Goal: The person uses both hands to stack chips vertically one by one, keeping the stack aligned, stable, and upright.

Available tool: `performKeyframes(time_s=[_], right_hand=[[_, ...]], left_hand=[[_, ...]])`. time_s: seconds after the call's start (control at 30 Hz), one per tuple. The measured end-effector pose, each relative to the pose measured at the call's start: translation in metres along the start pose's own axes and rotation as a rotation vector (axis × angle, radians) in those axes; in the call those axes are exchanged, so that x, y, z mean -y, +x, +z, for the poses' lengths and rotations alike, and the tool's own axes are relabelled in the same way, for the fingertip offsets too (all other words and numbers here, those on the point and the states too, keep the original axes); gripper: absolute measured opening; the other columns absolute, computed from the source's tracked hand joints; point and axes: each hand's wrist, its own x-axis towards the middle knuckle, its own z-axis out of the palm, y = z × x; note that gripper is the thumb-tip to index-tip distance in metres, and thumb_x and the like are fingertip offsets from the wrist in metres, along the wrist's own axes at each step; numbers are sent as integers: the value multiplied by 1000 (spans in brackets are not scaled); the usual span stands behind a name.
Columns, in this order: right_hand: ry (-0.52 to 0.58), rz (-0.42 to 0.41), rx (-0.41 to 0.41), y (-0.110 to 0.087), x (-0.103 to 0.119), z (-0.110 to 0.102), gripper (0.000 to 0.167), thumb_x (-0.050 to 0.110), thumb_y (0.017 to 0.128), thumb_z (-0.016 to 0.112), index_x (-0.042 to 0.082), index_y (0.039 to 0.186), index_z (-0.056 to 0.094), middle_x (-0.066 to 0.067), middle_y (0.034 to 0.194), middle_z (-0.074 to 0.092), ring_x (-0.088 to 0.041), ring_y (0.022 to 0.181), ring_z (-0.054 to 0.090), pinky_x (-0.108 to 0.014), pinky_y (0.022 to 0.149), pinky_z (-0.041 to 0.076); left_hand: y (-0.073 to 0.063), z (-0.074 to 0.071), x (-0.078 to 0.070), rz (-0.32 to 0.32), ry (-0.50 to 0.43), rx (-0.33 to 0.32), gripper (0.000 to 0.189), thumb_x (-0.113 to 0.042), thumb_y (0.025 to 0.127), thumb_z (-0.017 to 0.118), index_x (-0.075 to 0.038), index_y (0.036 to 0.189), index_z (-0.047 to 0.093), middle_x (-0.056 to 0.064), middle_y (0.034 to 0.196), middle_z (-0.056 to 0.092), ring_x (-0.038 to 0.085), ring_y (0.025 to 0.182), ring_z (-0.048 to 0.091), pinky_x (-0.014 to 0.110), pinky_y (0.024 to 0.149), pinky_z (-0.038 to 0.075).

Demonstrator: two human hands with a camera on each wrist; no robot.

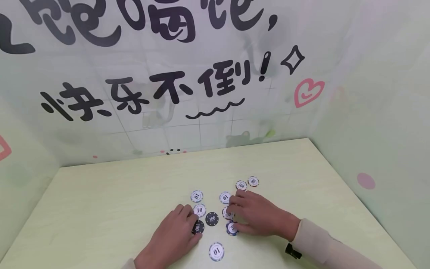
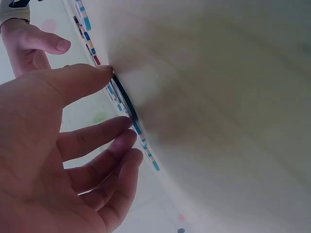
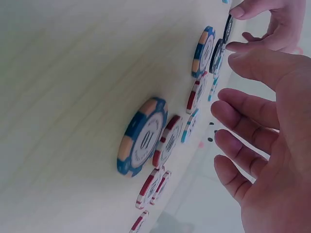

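On the pale table (image 1: pixel 117 198), one black chip (image 1: pixel 199 227) is pinched by the left hand (image 1: pixel 171 235), while the right hand (image 1: pixel 256 215) is held, fingers loosely parted, near blue-edged chips (image 3: pixel 144 138).

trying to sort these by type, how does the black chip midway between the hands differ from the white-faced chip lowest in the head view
The black chip has a dark face; the lowest chip has a white one. The black chip reads 100, the lowest chip 10. The black chip lies farther back on the table than the lowest chip. Both are round and lie flat.
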Motion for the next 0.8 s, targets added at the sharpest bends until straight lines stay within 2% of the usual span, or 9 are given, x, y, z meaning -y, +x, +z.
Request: performKeyframes(time_s=[0.27, 0.57, 0.8], right_hand=[[-41, -113, -18, 3, 17, 4, 35, 36, 105, 73, 21, 137, 75, 8, 127, 71, -16, 112, 60, -30, 93, 54], [-58, -163, -11, 6, 33, 2, 36, 39, 106, 69, 24, 139, 74, 10, 133, 70, -14, 116, 59, -28, 93, 52], [-64, -205, -46, 6, 37, 4, 33, 39, 105, 71, 24, 134, 75, 10, 129, 70, -13, 108, 57, -26, 88, 50]], left_hand=[[-7, 1, 1, -2, -43, -11, 38, -37, 93, 88, -2, 105, 79, 7, 103, 65, 22, 90, 53, 38, 82, 54], [-10, -3, -3, -20, -62, 71, 38, -37, 94, 86, -2, 106, 79, 5, 101, 61, 21, 90, 52, 37, 84, 54], [-15, -6, -7, 13, -28, 123, 39, -41, 95, 85, -4, 107, 79, 3, 99, 59, 21, 90, 51, 34, 86, 53]])
